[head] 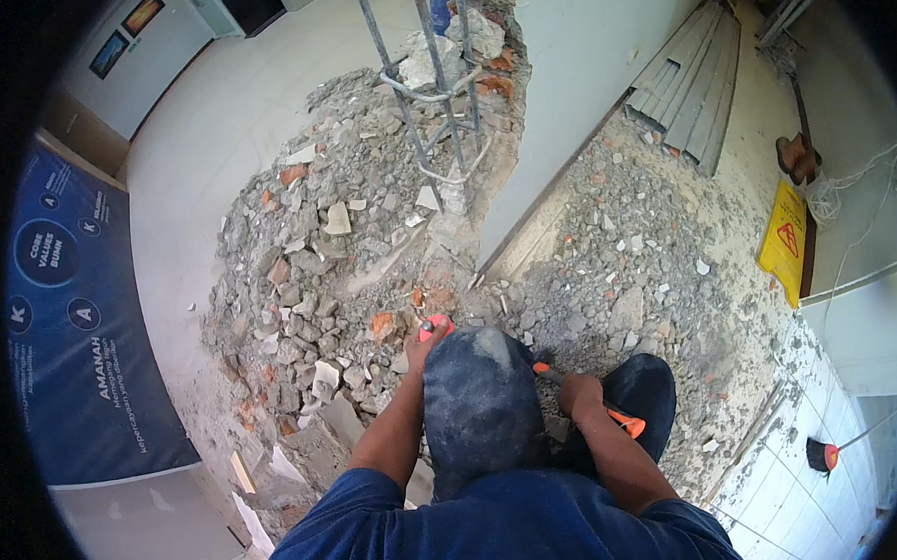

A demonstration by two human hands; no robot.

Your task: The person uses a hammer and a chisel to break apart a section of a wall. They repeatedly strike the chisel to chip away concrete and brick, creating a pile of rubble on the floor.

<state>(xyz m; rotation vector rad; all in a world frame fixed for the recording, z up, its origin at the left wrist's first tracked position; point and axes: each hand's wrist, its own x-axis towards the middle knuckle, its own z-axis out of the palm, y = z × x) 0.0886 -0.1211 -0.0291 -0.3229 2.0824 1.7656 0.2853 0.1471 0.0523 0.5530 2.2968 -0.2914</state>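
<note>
My left hand (420,348) is closed around a chisel with a pink-orange hand guard (437,327). Its round metal striking end (427,326) points up toward me, and the tip is hidden. Just right of my left knee (481,401), my right hand (581,395) grips a hammer by its orange and dark handle (627,423). The hammer's dark head (544,356) shows only partly, beside the knee. In front of my left hand lies a chunk of orange brick (382,326) among broken concrete rubble (321,274).
Bare steel rebar (435,77) rises from the rubble ahead, beside a broken-edged wall (570,82). Metal profiles (689,88) lie farther right. A yellow wet-floor sign (784,238), white cord (827,199) and a brush (821,455) are at right. A blue printed banner (91,384) stands left.
</note>
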